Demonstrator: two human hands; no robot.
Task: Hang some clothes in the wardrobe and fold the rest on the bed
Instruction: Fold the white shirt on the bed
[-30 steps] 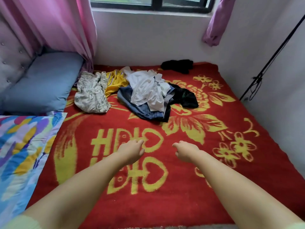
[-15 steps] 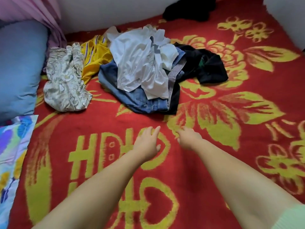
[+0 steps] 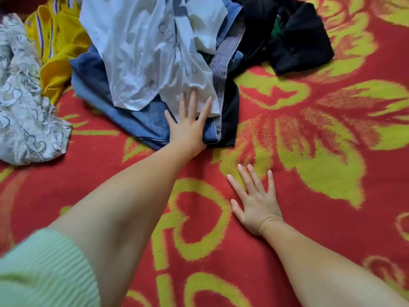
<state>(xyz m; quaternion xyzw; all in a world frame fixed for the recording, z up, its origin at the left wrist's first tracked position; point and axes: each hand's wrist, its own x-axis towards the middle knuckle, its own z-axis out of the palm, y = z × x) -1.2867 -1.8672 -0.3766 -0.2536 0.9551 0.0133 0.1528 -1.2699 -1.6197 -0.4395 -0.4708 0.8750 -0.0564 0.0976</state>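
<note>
- Head view: lay in a loose heap on the bed's red blanket (image 3: 287,218), patterned with yellow flowers and hearts, toward the top of the frame.
- On top of the heap, a crumpled white T-shirt (image 3: 141,47) with grey lettering, partly inside out by the look of the faint print.
- Beneath it, blue jeans (image 3: 141,120), spread wider than the shirt, with a striped grey garment (image 3: 225,60) poking out at the right edge.
- Just right of these, a black garment (image 3: 296,38) with a small green patch, touching the heap.
- To the left, a yellow top (image 3: 59,47) with purple stripes, and beside it a pale patterned garment (image 3: 24,107) lying flat.
- Left hand (image 3: 188,127) stretched out with fingers straight and spread, resting on the jeans, fingertips touching the lower hem of the white T-shirt; nothing gripped.
- Right hand (image 3: 256,200) pressed flat on the blanket, fingers straight and apart, well short of the heap, holding nothing.
- Pale green sleeve (image 3: 44,269) visible at the left arm's upper end.
- Compared with half a second before: heap much closer and larger in frame, pillow and wall gone from view; left hand moved from bare blanket onto the clothes; right hand lowered from loosely curled to flat on the bed.
</note>
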